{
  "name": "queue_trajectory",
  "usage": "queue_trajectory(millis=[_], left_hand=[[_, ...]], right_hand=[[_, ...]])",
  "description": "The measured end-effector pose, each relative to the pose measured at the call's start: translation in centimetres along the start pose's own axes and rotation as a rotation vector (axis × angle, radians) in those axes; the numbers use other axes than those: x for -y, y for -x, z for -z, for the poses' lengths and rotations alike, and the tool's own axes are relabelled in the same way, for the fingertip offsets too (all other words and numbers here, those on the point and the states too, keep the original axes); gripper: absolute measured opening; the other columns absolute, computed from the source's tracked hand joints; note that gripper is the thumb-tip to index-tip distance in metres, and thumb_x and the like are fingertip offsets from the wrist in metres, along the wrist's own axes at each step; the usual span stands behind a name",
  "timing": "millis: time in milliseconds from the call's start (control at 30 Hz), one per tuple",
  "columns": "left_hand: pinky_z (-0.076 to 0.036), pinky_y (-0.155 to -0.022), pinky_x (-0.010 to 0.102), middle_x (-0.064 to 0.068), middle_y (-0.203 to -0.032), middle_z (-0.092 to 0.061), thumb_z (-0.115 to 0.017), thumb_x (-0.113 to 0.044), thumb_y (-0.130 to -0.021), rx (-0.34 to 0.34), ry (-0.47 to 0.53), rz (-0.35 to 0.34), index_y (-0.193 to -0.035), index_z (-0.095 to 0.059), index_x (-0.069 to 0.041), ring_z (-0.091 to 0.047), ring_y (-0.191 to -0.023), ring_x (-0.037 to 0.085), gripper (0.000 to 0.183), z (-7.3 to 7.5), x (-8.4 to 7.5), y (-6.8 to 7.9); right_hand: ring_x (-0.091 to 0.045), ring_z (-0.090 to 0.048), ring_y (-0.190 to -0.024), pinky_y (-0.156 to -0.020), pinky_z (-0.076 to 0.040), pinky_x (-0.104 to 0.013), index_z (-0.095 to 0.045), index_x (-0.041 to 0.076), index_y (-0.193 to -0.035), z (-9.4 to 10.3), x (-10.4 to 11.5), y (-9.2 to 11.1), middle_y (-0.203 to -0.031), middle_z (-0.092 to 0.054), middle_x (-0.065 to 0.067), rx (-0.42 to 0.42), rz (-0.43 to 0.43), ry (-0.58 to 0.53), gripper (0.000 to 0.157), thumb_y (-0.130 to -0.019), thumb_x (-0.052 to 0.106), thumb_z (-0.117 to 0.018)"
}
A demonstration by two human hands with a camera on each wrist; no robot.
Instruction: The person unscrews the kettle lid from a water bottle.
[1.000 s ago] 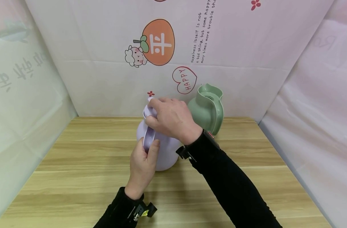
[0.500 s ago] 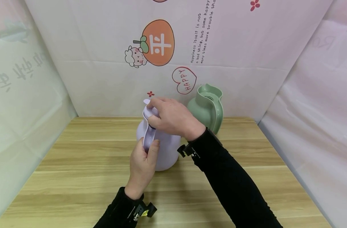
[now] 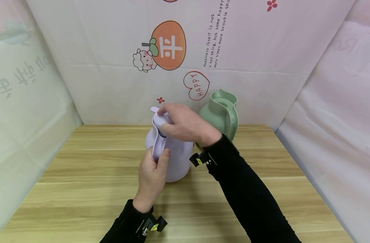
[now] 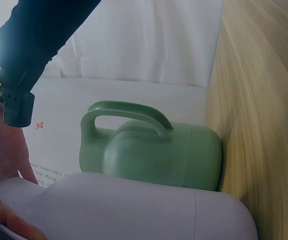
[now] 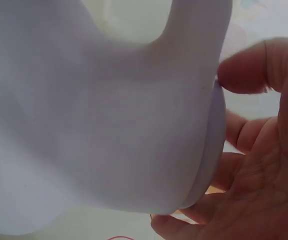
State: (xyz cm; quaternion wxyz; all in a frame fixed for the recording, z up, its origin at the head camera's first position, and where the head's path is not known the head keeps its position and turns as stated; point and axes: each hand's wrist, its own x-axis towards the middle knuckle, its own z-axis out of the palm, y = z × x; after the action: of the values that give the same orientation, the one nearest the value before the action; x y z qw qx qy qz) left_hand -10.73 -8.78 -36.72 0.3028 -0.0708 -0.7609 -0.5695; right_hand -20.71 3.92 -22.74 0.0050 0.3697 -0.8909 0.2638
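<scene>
A lavender thermos jug (image 3: 179, 165) stands on the wooden table, its handle (image 3: 158, 150) facing me. My left hand (image 3: 151, 175) grips that handle, thumb on top. My right hand (image 3: 189, 123) holds the round lavender lid (image 3: 161, 120) in the jug's mouth, thumb and fingers around it. A small tab (image 3: 154, 109) sticks out at the far left of the lid. In the right wrist view the lid's rim (image 5: 215, 142) shows between jug and fingers. The hand and sleeve cover part of the jug's right side.
A green thermos jug (image 3: 216, 116) stands behind and right of the lavender one, close to the printed back cloth (image 3: 112, 94). My right forearm passes in front of it. White cloth hangs at both sides of the wooden table (image 3: 81, 189).
My right hand has turned the lid counterclockwise; its tab has swung left and toward me. The right wrist has shifted slightly right. The left hand and the jug have stayed put.
</scene>
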Motion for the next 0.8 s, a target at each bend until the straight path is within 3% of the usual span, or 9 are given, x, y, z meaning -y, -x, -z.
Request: queue_trajectory(millis=[100,233,333,433,533,600,800], left_hand=[[-0.037,-0.054,0.027,0.0,-0.074,-0.045,-0.063,-0.021,-0.104,-0.002,-0.003,-0.002,-0.096,-0.06,-0.002,-0.045,-0.063,0.014,0.021,0.0,-0.1,0.0],[-0.036,-0.053,0.028,-0.001,-0.074,-0.045,-0.062,-0.021,-0.105,0.006,0.004,0.0,-0.097,-0.059,-0.003,-0.045,-0.062,0.013,0.02,0.0,-0.1,0.0],[-0.036,-0.053,0.027,-0.001,-0.074,-0.044,-0.062,-0.021,-0.105,0.014,0.008,0.003,-0.097,-0.058,-0.003,-0.044,-0.061,0.013,0.02,0.0,-0.1,0.0],[-0.038,-0.054,0.027,0.0,-0.075,-0.046,-0.061,-0.021,-0.105,0.016,0.006,0.005,-0.098,-0.058,-0.002,-0.046,-0.063,0.012,0.021,0.0,-0.1,0.0],[-0.042,-0.055,0.027,0.002,-0.078,-0.051,-0.061,-0.022,-0.106,0.015,0.003,0.008,-0.1,-0.06,-0.001,-0.05,-0.066,0.013,0.022,0.0,0.0,0.0],[-0.044,-0.056,0.027,0.004,-0.079,-0.053,-0.061,-0.022,-0.106,0.013,0.001,0.009,-0.101,-0.06,0.0,-0.052,-0.068,0.013,0.022,-0.1,0.0,0.0],[-0.042,-0.056,0.028,0.004,-0.079,-0.054,-0.062,-0.022,-0.105,0.003,-0.006,0.015,-0.1,-0.061,-0.001,-0.052,-0.068,0.014,0.022,0.0,-0.1,0.0]], right_hand=[[-0.018,-0.056,-0.116,-0.097,-0.048,-0.037,-0.056,0.012,-0.144,-0.1,0.3,0.1,-0.138,-0.062,-0.001,-0.048,-0.011,0.037,0.054,-0.094,0.033,-0.06],[-0.025,-0.059,-0.123,-0.097,-0.049,-0.044,-0.055,0.016,-0.148,-0.7,1.2,0.4,-0.139,-0.064,-0.001,-0.183,-0.047,0.233,0.061,-0.096,0.048,-0.062],[-0.033,-0.064,-0.11,-0.088,-0.054,-0.048,-0.061,0.018,-0.141,-1.4,1.8,0.6,-0.123,-0.07,-0.006,-0.28,-0.104,0.4,0.062,-0.096,0.06,-0.061],[-0.033,-0.064,-0.089,-0.074,-0.054,-0.047,-0.07,0.017,-0.12,-2.0,2.3,0.7,-0.099,-0.072,-0.01,-0.341,-0.166,0.507,0.058,-0.095,0.068,-0.058],[-0.029,-0.058,-0.076,-0.065,-0.05,-0.044,-0.068,0.017,-0.095,-2.4,2.5,0.8,-0.08,-0.064,-0.007,-0.368,-0.193,0.573,0.054,-0.096,0.069,-0.056],[-0.028,-0.056,-0.072,-0.063,-0.048,-0.043,-0.064,0.017,-0.087,-2.5,2.6,0.8,-0.075,-0.06,-0.006,-0.369,-0.193,0.596,0.052,-0.097,0.067,-0.055],[-0.028,-0.056,-0.074,-0.062,-0.049,-0.042,-0.068,0.018,-0.096,-2.2,2.3,0.7,-0.08,-0.066,-0.004,-0.338,-0.171,0.584,0.039,-0.097,0.055,-0.056]])
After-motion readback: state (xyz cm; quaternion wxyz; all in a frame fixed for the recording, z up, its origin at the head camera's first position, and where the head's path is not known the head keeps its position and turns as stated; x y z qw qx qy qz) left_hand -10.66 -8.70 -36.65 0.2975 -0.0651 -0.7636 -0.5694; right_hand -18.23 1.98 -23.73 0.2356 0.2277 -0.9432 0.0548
